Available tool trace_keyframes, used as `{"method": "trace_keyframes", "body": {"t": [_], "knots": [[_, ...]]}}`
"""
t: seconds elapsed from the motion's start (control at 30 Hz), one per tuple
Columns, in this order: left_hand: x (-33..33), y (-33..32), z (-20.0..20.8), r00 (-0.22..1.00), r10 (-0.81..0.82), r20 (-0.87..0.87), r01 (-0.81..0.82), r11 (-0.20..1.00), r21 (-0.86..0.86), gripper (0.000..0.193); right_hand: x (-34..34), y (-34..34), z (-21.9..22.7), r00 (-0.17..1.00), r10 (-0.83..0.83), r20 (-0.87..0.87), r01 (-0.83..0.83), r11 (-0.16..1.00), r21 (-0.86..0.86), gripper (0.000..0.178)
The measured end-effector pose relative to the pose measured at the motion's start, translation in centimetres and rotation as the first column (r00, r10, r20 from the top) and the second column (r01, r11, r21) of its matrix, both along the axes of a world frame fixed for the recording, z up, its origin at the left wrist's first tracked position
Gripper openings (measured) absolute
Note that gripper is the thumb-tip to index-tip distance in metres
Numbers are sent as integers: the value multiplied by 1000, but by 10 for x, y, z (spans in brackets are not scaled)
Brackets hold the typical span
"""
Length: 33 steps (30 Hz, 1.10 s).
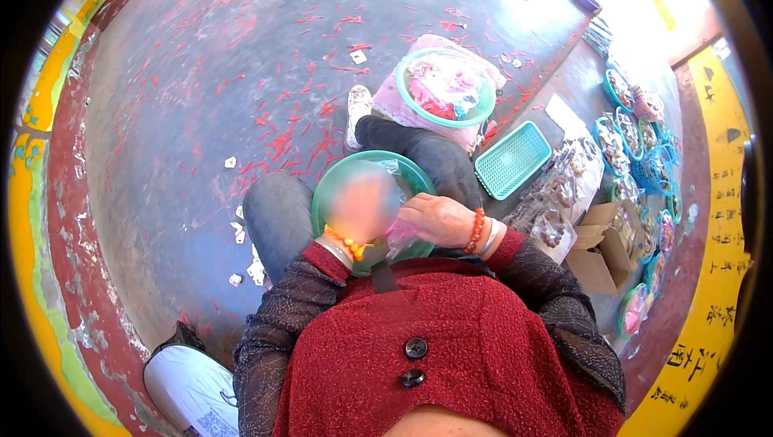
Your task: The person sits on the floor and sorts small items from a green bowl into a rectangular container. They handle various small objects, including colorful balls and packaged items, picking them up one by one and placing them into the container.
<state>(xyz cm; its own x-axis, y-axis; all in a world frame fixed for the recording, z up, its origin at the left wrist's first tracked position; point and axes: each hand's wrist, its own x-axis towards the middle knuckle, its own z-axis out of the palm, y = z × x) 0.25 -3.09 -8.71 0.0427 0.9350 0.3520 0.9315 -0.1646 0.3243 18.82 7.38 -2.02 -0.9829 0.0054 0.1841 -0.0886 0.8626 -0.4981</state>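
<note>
While the green basin (334, 187) is rested on the lap, thin clear plastic bag (400, 236) is pinched in right hand (439, 219); left hand (362, 207) blurred, grip cannot be told; bag judged light, limp, slippery, best gripped at its gathered edge.

A green bowl (411, 175) is sitting on grey trousers (278, 215) — the cardigan (451, 340) is showing speckled red (dark buttons), the basket (512, 160) teal mesh, the floor (201, 74) grey — streaked with red.
</note>
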Motion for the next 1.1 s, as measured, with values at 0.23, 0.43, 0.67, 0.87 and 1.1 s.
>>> {"method": "trace_keyframes", "body": {"t": [0.23,0.43,0.67,0.87,1.1], "knots": [[-7,-2,17,998,-52,-30,56,990,127,39,-10,-9,-28,991,-108,74,98,987,127,23],[-17,-5,26,988,-141,63,140,990,17,43,-17,-19,-35,968,-197,155,175,973,149,26],[-12,-22,60,995,91,34,-89,995,-55,38,0,-9,2,948,-291,130,275,953,129,39],[3,-41,76,994,-24,104,65,908,-414,35,11,-4,4,960,-269,80,243,939,243,12],[20,-38,49,999,-32,-21,13,789,-614,27,-1,-8,-26,956,-279,90,217,880,423,6]]}}
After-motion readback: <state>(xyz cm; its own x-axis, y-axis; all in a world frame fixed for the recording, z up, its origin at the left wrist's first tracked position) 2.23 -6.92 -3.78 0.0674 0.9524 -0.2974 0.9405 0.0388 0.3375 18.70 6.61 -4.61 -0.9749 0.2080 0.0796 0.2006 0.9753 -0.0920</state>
